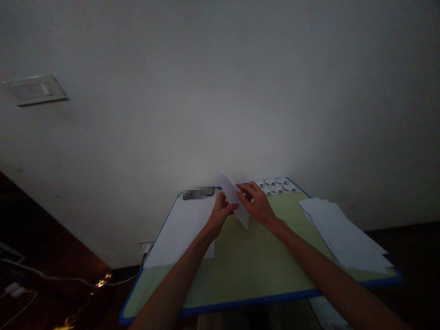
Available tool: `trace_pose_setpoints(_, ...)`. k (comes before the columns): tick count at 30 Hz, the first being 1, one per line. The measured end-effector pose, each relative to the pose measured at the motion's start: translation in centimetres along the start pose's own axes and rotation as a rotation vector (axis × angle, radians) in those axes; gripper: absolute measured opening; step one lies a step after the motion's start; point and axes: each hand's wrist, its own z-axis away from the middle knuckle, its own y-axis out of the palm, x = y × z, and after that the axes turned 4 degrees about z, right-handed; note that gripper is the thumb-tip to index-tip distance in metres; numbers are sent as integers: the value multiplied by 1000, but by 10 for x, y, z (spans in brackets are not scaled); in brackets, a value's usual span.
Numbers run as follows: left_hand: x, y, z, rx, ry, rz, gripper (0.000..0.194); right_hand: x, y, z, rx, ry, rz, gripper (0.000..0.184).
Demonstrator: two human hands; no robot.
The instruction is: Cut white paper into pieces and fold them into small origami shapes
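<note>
Both forearms (190, 263) and hands (259, 206) are bare

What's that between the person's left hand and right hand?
In the head view, a tilted piece of white paper is between the left hand and the right hand, held by both.

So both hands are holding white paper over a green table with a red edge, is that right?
The edge isn't red: the head view shows it's blue. The left hand and right hand do hold white paper over the green table.
</note>
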Motion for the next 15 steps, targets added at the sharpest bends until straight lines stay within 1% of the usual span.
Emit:
trace_pose_setpoints(2, -1, 4, 2, 15, 43, -44, 43, 1, 2, 1, 6, -4, -18, 33)
trace_pose_setpoints(8, -1, 8, 2, -18, 138, -160, 35, 4, -1, 0, 34, -35, -67, 35)
trace_pose_setpoints(11, 0, 8, 1, -31, 165, -184, 38, 5, -2, 0, 55, -53, -79, 35)
trace_pose_setpoints(15, 0, 9, 1, -65, 177, -199, 41, 6, -2, 0, 47, -45, -92, 33)
